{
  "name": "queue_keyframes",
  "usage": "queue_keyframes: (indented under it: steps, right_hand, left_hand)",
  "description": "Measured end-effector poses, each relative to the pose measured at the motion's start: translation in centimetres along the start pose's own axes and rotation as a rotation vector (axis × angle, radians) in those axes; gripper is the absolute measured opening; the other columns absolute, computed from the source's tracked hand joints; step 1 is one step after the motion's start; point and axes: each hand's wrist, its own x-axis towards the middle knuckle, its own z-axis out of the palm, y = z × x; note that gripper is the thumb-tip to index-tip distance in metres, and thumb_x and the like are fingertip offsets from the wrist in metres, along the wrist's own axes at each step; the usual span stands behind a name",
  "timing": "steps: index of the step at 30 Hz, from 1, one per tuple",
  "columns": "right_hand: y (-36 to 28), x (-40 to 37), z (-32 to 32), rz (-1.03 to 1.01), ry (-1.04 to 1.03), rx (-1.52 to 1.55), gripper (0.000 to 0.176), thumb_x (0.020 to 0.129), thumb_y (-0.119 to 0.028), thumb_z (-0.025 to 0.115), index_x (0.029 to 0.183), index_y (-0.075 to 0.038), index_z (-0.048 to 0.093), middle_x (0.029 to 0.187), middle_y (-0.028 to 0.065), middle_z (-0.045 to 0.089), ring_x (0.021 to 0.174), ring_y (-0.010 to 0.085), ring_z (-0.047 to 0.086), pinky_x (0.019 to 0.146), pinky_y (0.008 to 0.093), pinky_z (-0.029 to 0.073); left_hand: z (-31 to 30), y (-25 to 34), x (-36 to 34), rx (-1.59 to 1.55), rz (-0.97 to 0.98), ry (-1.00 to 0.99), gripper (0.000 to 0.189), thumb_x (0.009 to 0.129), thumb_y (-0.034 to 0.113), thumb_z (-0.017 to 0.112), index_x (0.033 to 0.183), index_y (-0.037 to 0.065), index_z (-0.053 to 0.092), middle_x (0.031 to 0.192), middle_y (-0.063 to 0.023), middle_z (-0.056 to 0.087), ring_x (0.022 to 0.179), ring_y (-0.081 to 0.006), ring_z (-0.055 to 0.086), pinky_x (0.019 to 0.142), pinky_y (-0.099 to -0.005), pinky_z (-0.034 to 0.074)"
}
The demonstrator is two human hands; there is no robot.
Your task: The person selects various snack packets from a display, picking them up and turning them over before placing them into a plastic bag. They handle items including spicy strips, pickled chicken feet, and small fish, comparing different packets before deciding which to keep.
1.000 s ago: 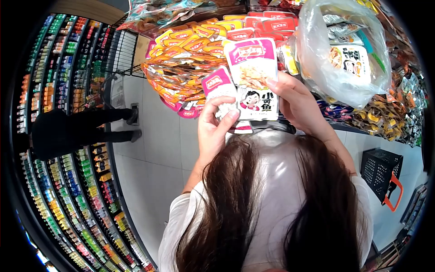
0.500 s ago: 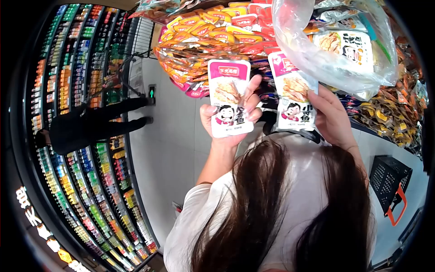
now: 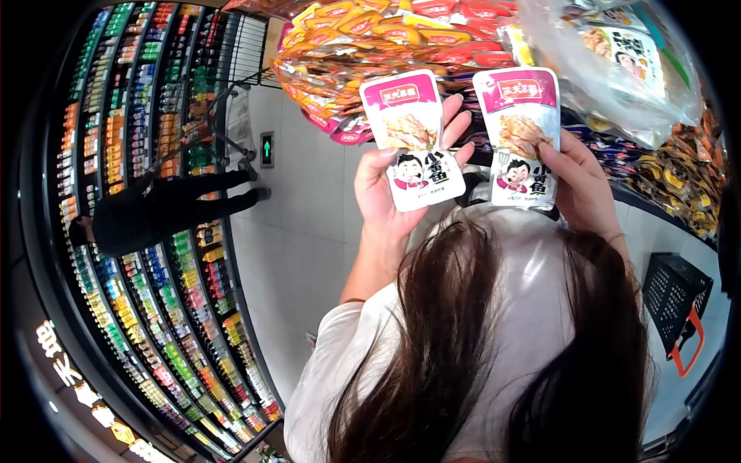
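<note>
In my left hand (image 3: 377, 202) is a white and magenta fish snack pouch (image 3: 411, 133), its cartoon front turned up towards me. The thumb presses its left edge while the fingers reach round from behind and show at its right side. My right hand (image 3: 584, 185) pinches a second, matching pouch (image 3: 519, 116) by its right side, with the thumb over the printed front. The two pouches are held side by side and apart, the left one slightly tilted. Behind them lie heaped orange and yellow snack packs (image 3: 370, 50).
A clear plastic bag (image 3: 656, 127) with similar packs rests on the display at right. Below it stands a black shopping basket (image 3: 671, 297) with an orange handle. A person in dark clothes (image 3: 147, 212) with a shopping cart (image 3: 238, 127) is beside the bottle shelves (image 3: 162, 309) at left.
Both pouches have risen a little and moved right in view. The left pouch now leans, with its top to the left. The right pouch faces me more squarely.
</note>
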Motion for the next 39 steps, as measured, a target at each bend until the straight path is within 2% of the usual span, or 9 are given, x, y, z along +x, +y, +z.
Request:
queue_keyframes:
  steps: [1,5,13,15,22,25,30,31,39]
  right_hand:
    - [0.3,0.2,0.2,-0.024,-0.025,-0.040,0.036,0.090,-0.011,0.050,0.123,0.003,0.046,0.115,0.0099,0.057,0.102,0.0141,0.055,0.088,0.0277,0.044]
    - [1.7,0.8,0.4,-0.046,0.017,-0.038,0.037,0.090,-0.010,0.049,0.124,0.004,0.044,0.118,0.0109,0.055,0.108,0.0161,0.051,0.093,0.0307,0.039]
    - [2.1,2.0,1.1,-0.039,0.016,0.016,0.039,0.091,-0.013,0.046,0.125,0.005,0.042,0.121,0.0129,0.052,0.110,0.0179,0.050,0.094,0.0313,0.038]
    - [2.1,2.1,0.9,-0.030,-0.016,0.015,0.039,0.090,-0.012,0.046,0.126,0.005,0.042,0.120,0.0124,0.052,0.109,0.0173,0.050,0.094,0.0310,0.038]
    - [1.7,2.3,0.4,-0.032,0.043,-0.012,0.038,0.090,-0.010,0.048,0.125,0.004,0.043,0.120,0.0114,0.053,0.109,0.0164,0.051,0.093,0.0302,0.039]
    - [1.5,2.3,0.0,-0.047,0.066,-0.040,0.038,0.090,-0.011,0.049,0.124,0.003,0.044,0.120,0.0112,0.053,0.109,0.0161,0.051,0.093,0.0301,0.039]
    - [0.8,2.5,0.1,-0.070,0.059,-0.062,0.037,0.090,-0.011,0.049,0.124,0.004,0.044,0.119,0.0109,0.053,0.109,0.0155,0.050,0.094,0.0296,0.039]
    - [0.7,2.5,0.1,-0.067,0.057,-0.063,0.037,0.090,-0.011,0.049,0.124,0.004,0.044,0.119,0.0109,0.053,0.109,0.0155,0.050,0.094,0.0296,0.039]
    - [0.1,3.0,-0.2,-0.044,0.022,-0.032,0.039,0.091,-0.012,0.047,0.125,0.005,0.042,0.119,0.0122,0.054,0.107,0.0158,0.052,0.094,0.0297,0.039]
  left_hand:
    - [-0.5,0.4,-0.1,0.010,0.008,-0.021,0.073,0.078,0.014,0.050,0.139,-0.002,0.015,0.143,-0.0268,0.018,0.132,-0.0387,0.022,0.106,-0.0533,0.024]
    - [-1.6,1.6,-0.3,0.054,0.034,0.009,0.066,0.082,0.006,0.047,0.138,-0.004,0.014,0.142,-0.0274,0.019,0.132,-0.0388,0.022,0.105,-0.0503,0.029]
    - [-3.0,2.7,0.3,0.043,-0.007,-0.003,0.066,0.082,0.006,0.048,0.137,-0.005,0.014,0.141,-0.0284,0.020,0.131,-0.0396,0.023,0.104,-0.0480,0.033]
    - [-2.8,2.7,0.6,0.066,0.007,0.019,0.063,0.081,0.007,0.050,0.135,-0.007,0.020,0.138,-0.0264,0.030,0.126,-0.0373,0.035,0.102,-0.0468,0.036]
    - [-2.9,2.5,1.9,0.181,-0.006,0.011,0.061,0.080,0.006,0.050,0.134,-0.008,0.022,0.136,-0.0263,0.033,0.125,-0.0374,0.037,0.101,-0.0462,0.037]
    - [-2.7,2.5,2.3,0.228,-0.033,0.030,0.069,0.078,0.006,0.052,0.137,-0.005,0.017,0.139,-0.0276,0.025,0.129,-0.0406,0.027,0.102,-0.0463,0.036]
    - [-2.5,2.2,2.8,0.222,-0.035,0.030,0.068,0.078,0.006,0.051,0.136,-0.005,0.017,0.139,-0.0276,0.026,0.128,-0.0399,0.030,0.101,-0.0462,0.037]
    - [-2.4,1.9,2.8,0.172,-0.002,0.030,0.059,0.081,0.003,0.048,0.133,-0.008,0.023,0.135,-0.0284,0.033,0.123,-0.0393,0.038,0.096,-0.0452,0.043]
    - [-2.0,1.9,3.0,0.188,0.010,0.045,0.058,0.081,0.004,0.048,0.133,-0.007,0.024,0.134,-0.0271,0.035,0.122,-0.0381,0.041,0.096,-0.0440,0.043]
